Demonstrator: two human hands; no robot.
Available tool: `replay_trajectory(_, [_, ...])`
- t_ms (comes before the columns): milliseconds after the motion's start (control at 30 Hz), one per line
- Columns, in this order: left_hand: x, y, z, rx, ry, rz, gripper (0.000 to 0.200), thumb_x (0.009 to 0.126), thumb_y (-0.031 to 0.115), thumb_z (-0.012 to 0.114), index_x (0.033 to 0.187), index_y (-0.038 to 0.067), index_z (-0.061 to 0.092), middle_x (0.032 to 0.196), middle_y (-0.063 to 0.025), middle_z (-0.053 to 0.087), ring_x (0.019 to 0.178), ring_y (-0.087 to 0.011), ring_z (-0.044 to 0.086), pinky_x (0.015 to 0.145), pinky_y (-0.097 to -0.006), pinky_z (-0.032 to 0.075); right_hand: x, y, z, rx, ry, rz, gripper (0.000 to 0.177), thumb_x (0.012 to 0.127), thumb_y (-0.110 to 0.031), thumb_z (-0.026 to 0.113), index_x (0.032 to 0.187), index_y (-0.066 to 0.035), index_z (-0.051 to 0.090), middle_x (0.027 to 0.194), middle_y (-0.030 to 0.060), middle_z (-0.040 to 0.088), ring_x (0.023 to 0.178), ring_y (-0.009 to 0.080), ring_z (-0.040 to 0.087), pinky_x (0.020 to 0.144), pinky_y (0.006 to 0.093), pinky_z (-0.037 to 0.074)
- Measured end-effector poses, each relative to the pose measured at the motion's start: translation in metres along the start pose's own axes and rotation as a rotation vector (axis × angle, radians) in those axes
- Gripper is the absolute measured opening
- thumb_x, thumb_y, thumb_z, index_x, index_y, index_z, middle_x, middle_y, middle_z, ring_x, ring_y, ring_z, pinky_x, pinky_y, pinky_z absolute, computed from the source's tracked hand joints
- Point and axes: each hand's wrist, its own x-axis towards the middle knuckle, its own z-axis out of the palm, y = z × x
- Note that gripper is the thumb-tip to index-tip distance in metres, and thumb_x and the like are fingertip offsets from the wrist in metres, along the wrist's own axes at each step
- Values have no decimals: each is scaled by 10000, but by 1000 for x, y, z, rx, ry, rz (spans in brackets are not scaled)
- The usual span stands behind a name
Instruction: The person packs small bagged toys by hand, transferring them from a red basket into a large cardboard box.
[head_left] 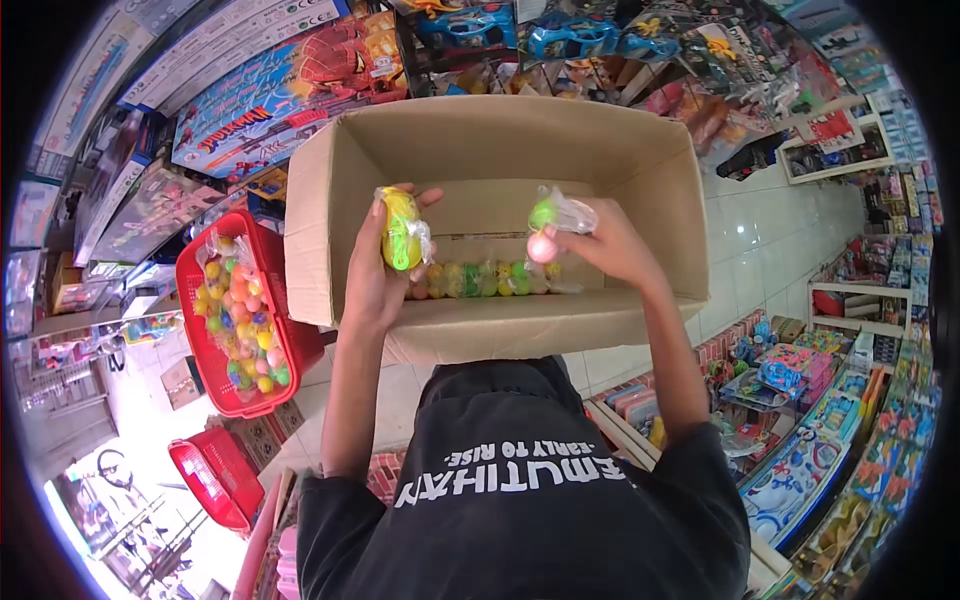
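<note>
A large open cardboard box point(500, 335) stands in front of me. Along its near inner side lies a row of colourful balls point(490, 280) in clear plastic. Over the box's left part, my left hand point(372, 275) is closed around a plastic-wrapped yellow toy ball point(400, 215) with a bright green piece on it. My right hand point(612, 245), above the right part of the box, pinches a small clear bag of balls point(544, 228), one pink and one green. Loose plastic sticks out by its fingers. The two hands are apart.
A red basket point(186, 300) of bagged colourful balls stands left of the box, with another red basket point(215, 480) nearer. Boxed toys point(290, 95) and packaged toys point(570, 35) crowd the far side. Shelves of goods point(860, 320) line the right; tiled floor point(745, 230) shows between.
</note>
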Motion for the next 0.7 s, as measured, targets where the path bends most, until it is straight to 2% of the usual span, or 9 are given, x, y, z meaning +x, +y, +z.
replay_trajectory(67, [8, -2, -2, 14, 6, -13, 374, 944, 348, 327, 1164, 56, 407, 1135, -164, 524, 627, -113, 524, 443, -198, 384, 25, 19, -7, -216, -180, -15, 252, 758, -200, 610, 903, 3, 573, 770, 149, 617, 727, 259, 609, 639, 347, 450])
replay_trajectory(100, [10, -4, -2, 26, 1, -24, 371, 944, 345, 327, 1160, 55, 411, 1128, -159, 530, 630, -106, 518, 450, -197, 384, 37, 36, -9, -213, -239, -68, 257, 734, -185, 627, 889, 15, 580, 728, 127, 596, 650, 195, 556, 623, 334, 442])
replay_trajectory(200, [21, -6, 2, 32, 29, -62, 377, 942, 356, 331, 1156, 57, 412, 1117, -144, 541, 632, -96, 513, 446, -198, 380, 68, 89, -14, -464, -374, -33, 309, 733, -179, 610, 976, 11, 580, 823, 154, 614, 744, 205, 593, 657, 352, 460])
replay_trajectory(233, [30, -7, 7, 72, 21, -101, 378, 941, 363, 335, 1151, 61, 420, 1099, -135, 553, 642, -87, 515, 445, -195, 381, 91, 139, -16, -513, -575, 102, 366, 729, -195, 618, 1039, -5, 576, 908, 155, 621, 836, 211, 604, 666, 356, 486])
replay_trajectory(267, [36, -7, 9, 71, 29, -101, 378, 941, 363, 335, 1151, 61, 420, 1099, -135, 553, 642, -87, 515, 445, -195, 381, 99, 155, -16, -510, -583, 100, 366, 729, -195, 618, 1039, -5, 576, 908, 155, 621, 836, 211, 604, 666, 356, 486])
replay_trajectory(333, [43, -11, 14, 88, -2, -199, 378, 939, 371, 341, 1141, 64, 432, 1080, -128, 562, 651, -84, 517, 444, -194, 381, 103, 177, -16, -503, -844, 518, 360, 712, -224, 648, 1014, -32, 609, 891, 128, 642, 769, 236, 631, 666, 356, 494])
replay_trajectory(433, [56, -21, 11, 177, -3, -296, 391, 933, 388, 353, 1136, 66, 440, 1076, -121, 567, 658, -86, 523, 444, -192, 380, 105, 214, -9, -717, -987, 763, 317, 685, -183, 676, 956, -24, 636, 900, 113, 654, 752, 205, 640, 650, 345, 509])
replay_trajectory(633, [83, -41, 26, 356, 49, -480, 441, 916, 428, 379, 1163, 66, 431, 1062, -78, 584, 681, -88, 539, 457, -196, 382, 52, 291, 23, -949, -899, 460, 381, 611, -209, 722, 949, -48, 645, 892, 139, 649, 812, 252, 632, 679, 365, 503])
replay_trajectory(700, [91, -61, 27, 432, 13, -485, 449, 914, 426, 388, 1175, 62, 420, 1059, -63, 587, 684, -92, 541, 465, -201, 385, 41, 307, 37, -931, -927, 507, 370, 604, -207, 724, 927, -45, 649, 900, 139, 648, 831, 255, 630, 685, 368, 500])
